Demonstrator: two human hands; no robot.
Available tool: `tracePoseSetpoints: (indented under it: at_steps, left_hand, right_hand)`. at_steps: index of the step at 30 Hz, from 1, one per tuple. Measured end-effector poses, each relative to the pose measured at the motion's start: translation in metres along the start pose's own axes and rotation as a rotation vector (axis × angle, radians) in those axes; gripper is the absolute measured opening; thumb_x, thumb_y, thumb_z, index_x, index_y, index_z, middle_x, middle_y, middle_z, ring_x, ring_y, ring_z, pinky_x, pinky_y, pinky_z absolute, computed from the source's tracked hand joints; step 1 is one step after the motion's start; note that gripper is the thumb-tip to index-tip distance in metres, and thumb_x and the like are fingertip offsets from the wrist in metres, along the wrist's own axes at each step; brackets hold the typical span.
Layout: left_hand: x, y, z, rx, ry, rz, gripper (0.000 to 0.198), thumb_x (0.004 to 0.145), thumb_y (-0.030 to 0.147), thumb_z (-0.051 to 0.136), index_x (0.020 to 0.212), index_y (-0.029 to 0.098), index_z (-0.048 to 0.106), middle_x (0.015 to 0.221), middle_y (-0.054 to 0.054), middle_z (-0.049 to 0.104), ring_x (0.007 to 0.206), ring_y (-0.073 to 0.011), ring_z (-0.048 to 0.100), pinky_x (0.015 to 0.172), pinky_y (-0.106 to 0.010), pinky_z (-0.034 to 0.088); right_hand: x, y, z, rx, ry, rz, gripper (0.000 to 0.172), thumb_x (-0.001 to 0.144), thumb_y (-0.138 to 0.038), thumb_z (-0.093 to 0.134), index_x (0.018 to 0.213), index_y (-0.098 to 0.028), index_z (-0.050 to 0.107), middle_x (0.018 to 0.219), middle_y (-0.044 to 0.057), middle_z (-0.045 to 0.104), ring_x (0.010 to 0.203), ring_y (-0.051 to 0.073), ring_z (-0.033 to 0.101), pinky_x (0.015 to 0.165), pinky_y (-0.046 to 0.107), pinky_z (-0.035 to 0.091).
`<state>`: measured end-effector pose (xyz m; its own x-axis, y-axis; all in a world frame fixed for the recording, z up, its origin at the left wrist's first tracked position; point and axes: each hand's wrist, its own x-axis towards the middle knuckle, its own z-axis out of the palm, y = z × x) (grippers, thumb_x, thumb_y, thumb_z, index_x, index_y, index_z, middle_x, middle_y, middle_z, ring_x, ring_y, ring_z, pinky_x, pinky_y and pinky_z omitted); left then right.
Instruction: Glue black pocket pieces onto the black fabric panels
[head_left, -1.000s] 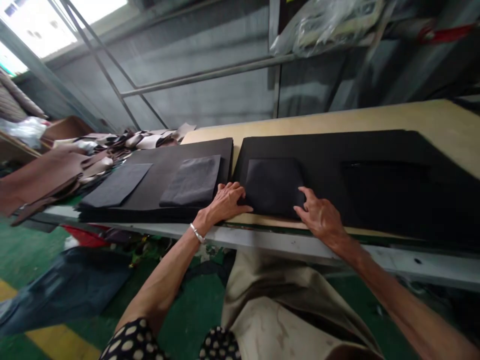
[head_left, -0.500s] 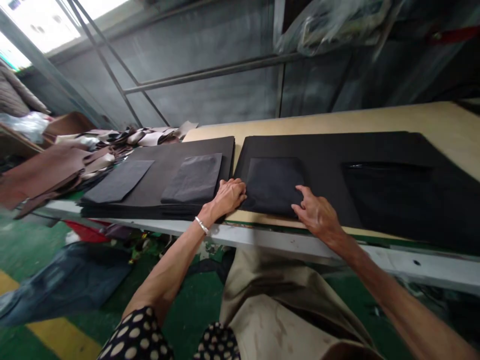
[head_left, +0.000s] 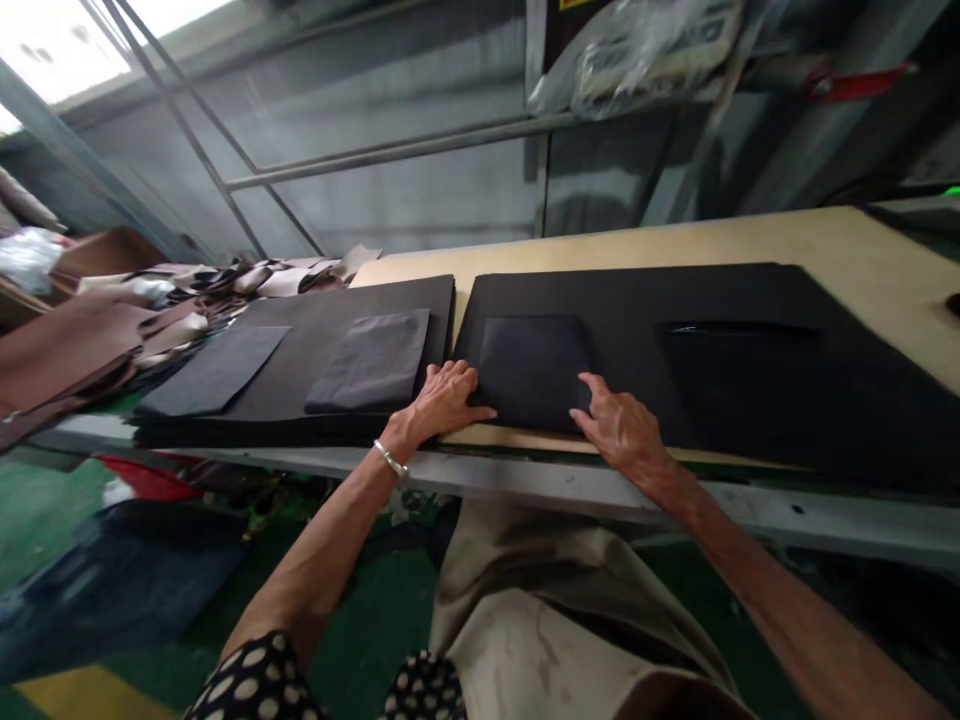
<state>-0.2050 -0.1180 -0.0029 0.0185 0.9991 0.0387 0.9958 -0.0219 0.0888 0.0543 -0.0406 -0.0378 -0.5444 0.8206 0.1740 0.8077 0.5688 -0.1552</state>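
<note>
A small dark stack of cut fabric pieces (head_left: 534,368) lies on a large black sheet (head_left: 675,300) spread over a tan board (head_left: 862,245). My left hand (head_left: 442,400) rests at the stack's left edge, fingers curled over that edge and thumb against its near side. My right hand (head_left: 619,425) lies at the stack's near right corner, fingers bent and fingertips pressing on it. A silver bracelet sits on my left wrist.
To the left, a thick pile of black sheets (head_left: 330,350) carries a grey folded stack (head_left: 371,360) and a flat dark piece (head_left: 217,370). Brown leather scraps (head_left: 105,330) are heaped at far left. A metal table edge (head_left: 570,480) runs in front; green floor below.
The hands have stayed on the small dark stack, with the left fingers shifting slightly along its left edge. The view has drifted a little.
</note>
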Motion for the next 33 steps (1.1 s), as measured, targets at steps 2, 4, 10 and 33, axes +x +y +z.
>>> tracePoseSetpoints:
  at_steps: [2,4,10,33]
  left_hand:
    - [0.001,-0.001,0.001,-0.003,-0.010,-0.003,0.041,0.080,0.058,0.067,0.091,0.020,0.056,0.102,-0.007,0.059,0.102,-0.0280,0.054,0.088,-0.044,0.038]
    - [0.002,-0.002,0.002,-0.006,-0.018,-0.005,0.039,0.080,0.056,0.068,0.090,0.020,0.056,0.101,-0.006,0.059,0.102,-0.0276,0.054,0.087,-0.042,0.038]
    - [0.004,-0.006,0.004,-0.008,-0.011,0.008,0.034,0.082,0.052,0.067,0.088,0.020,0.055,0.098,-0.005,0.059,0.100,-0.0263,0.055,0.085,-0.040,0.037]
    - [0.011,-0.016,0.006,-0.071,-0.074,0.003,0.023,0.085,0.042,0.065,0.088,0.021,0.055,0.102,-0.004,0.061,0.105,-0.0252,0.055,0.085,-0.040,0.037]
  right_hand:
    - [-0.001,0.001,0.001,-0.002,0.012,-0.015,0.050,0.094,-0.034,0.050,0.138,-0.012,0.044,0.088,0.011,0.070,0.081,0.025,0.064,0.068,0.031,0.042]
    - [-0.003,0.002,0.003,-0.005,0.031,-0.031,0.050,0.095,-0.034,0.049,0.139,-0.013,0.043,0.089,0.011,0.070,0.081,0.024,0.063,0.068,0.031,0.042]
    - [-0.007,0.006,0.008,0.006,0.059,-0.045,0.052,0.096,-0.034,0.047,0.142,-0.012,0.040,0.093,0.010,0.069,0.083,0.024,0.062,0.071,0.031,0.042]
    - [-0.008,0.014,-0.026,-0.128,0.023,-0.032,0.044,0.095,-0.049,0.051,0.124,-0.017,0.060,0.092,0.013,0.068,0.083,0.025,0.063,0.069,0.031,0.040]
